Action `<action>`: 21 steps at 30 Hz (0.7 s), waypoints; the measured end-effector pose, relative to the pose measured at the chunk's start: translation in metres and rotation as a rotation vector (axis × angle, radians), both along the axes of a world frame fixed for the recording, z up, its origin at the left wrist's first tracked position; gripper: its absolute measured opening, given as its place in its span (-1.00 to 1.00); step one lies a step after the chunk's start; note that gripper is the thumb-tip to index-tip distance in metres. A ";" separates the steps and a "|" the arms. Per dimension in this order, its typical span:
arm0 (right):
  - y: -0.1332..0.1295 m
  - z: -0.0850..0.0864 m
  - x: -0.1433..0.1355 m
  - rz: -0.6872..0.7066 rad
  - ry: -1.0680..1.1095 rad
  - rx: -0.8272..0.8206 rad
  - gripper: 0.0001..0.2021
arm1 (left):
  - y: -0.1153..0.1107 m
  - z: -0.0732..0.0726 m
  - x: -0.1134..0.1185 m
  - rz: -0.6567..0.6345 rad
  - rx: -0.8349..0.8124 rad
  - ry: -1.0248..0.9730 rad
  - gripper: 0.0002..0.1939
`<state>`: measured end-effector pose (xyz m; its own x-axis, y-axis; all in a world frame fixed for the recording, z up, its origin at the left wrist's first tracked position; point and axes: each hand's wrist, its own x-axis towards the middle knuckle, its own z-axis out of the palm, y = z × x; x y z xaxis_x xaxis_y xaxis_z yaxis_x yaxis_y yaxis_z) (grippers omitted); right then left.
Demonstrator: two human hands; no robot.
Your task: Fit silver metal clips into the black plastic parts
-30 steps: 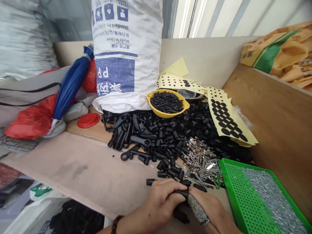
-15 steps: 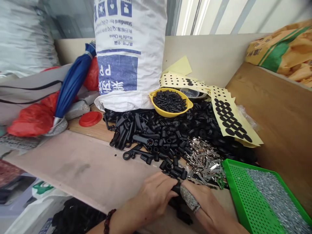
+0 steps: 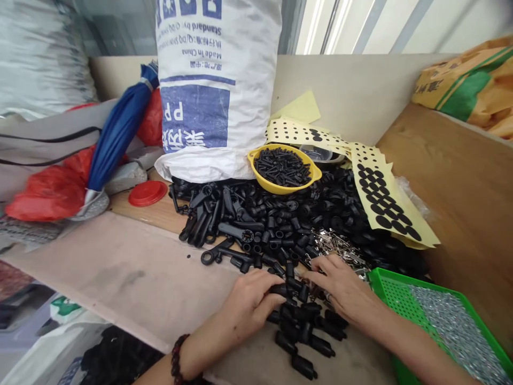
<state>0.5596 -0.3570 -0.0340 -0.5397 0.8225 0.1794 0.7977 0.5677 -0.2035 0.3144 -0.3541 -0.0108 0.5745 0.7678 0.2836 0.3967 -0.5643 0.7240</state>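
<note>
Lower centre: left hand [image 3: 250, 299] pinches a black plastic sleeve [image 3: 278, 290]; right hand [image 3: 344, 289], fingers spread, rests on metal clips [image 3: 340, 248]. Best pick singly, steady wrists.

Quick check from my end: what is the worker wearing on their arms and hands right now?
Both forearms are bare, with no sleeves or gloves in view. The left hand has a dark beaded bracelet round the wrist. The right hand wears a ring on one finger; it is too small to describe further.
</note>
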 end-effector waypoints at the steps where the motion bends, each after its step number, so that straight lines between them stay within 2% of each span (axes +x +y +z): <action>1: 0.001 -0.005 -0.001 0.006 -0.031 0.009 -0.48 | 0.000 -0.001 0.001 -0.004 -0.002 -0.006 -0.85; 3: 0.002 -0.009 -0.004 0.008 -0.072 0.021 -0.52 | 0.000 -0.002 0.001 -0.002 -0.010 -0.018 -0.85; 13: 0.002 -0.007 0.004 -0.083 -0.229 0.156 -0.81 | 0.002 -0.003 0.003 0.020 -0.060 0.008 -0.83; 16: 0.001 -0.007 0.003 -0.103 -0.252 0.185 -0.83 | 0.002 -0.004 0.005 0.020 -0.056 0.017 -0.82; 18: -0.002 -0.002 0.001 -0.100 -0.230 0.189 -0.81 | 0.002 -0.005 0.007 0.009 -0.045 0.029 -0.81; 21: -0.012 0.013 -0.006 -0.044 -0.031 0.113 -0.72 | 0.002 -0.004 0.010 -0.018 -0.027 0.047 -0.82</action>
<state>0.5532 -0.3689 -0.0214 -0.5099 0.8211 0.2564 0.8275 0.5497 -0.1146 0.3241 -0.3522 -0.0149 0.6001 0.7643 0.2359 0.4205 -0.5523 0.7198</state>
